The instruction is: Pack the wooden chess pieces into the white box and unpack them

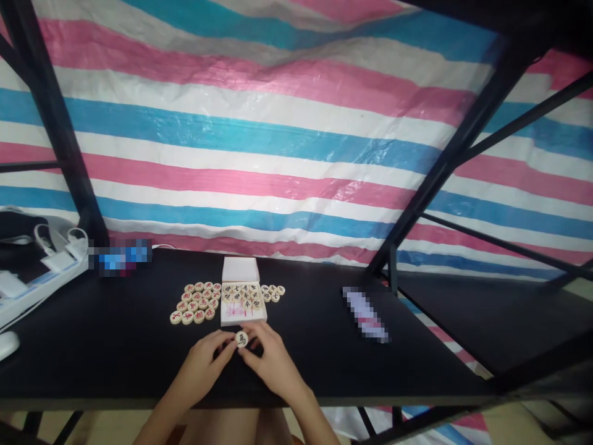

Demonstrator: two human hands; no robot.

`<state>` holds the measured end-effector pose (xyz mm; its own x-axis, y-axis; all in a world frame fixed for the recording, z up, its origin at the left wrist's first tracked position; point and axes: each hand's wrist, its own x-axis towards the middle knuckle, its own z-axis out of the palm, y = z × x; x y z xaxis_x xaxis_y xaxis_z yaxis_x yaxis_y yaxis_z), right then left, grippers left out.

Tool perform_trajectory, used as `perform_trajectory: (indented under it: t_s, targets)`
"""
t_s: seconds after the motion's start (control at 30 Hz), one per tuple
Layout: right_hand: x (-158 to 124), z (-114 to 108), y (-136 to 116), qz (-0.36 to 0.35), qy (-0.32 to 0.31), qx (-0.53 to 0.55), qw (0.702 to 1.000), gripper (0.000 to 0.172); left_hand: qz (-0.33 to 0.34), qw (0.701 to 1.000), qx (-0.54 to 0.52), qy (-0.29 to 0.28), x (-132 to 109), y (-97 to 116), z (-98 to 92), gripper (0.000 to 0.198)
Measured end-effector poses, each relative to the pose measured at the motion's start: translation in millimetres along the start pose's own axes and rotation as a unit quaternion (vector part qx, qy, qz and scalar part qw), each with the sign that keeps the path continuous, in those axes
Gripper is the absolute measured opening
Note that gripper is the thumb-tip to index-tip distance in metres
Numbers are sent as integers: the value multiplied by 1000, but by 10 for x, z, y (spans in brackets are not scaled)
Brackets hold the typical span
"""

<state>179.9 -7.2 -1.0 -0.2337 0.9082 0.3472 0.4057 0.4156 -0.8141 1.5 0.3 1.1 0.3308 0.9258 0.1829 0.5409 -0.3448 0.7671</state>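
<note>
A round xiangqi piece (pixel 241 339) with a black character is pinched between my two hands, just in front of an open white box (pixel 244 320). My left hand (pixel 207 358) grips its left side with thumb and fingers. From the right, my right hand (pixel 269 355) closes on the same disc. Inside the box, black-lettered pieces (pixel 246 296) lie in rows towards the back, and pink markings show on the bare floor. Left of the box, red-lettered pieces (pixel 198 296) are set out in rows. More black-lettered pieces (pixel 273 292) lie against its right side.
The black table (pixel 319 358) has a blurred-out pale object (pixel 365 314) on its right and a blurred blue item (pixel 124 258) at the back left. A power strip (pixel 46 278) with white cables and a white mouse (pixel 8 344) lie at the left. Black frame bars (pixel 445 161) flank a striped sheet (pixel 250 142).
</note>
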Motion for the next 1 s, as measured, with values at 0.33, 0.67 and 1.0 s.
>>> perform_trajectory:
  t_s: [0.33,0.67,1.0]
  targets:
    - [-4,120,22,11,19,33,999,18,-4,1000,10,-16,-1,15,-17,24]
    - [-5,119,13,32,25,28,999,17,3,1000,-9,-22,1,1,-15,27]
    - [10,104,-6,20,34,-1,999,21,-1,1000,5,-15,5,-48,3,28]
